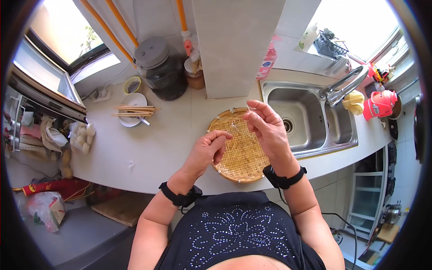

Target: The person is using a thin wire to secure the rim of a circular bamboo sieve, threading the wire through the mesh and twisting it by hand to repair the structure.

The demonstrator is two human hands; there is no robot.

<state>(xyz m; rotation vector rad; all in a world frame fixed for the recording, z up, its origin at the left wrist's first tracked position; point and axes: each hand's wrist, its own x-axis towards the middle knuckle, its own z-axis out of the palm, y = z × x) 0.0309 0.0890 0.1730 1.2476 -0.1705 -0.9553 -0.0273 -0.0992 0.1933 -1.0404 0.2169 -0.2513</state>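
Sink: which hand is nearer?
Right. In this view, the right hand overlaps the left edge of the sink; the left hand is farther left, partly over the woven tray.

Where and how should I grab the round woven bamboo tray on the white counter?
Probably grip the round woven bamboo tray by opposite sides of its rim, left hand from the left, right hand from the right: it lies flat, and the rim encircling the weave offers an edge to pinch.

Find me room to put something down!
The white counter is bare between the round white plate and round tan woven tray. Crowded: around the big dark lidded jar, and above the tray, where left hand and right hand hover.
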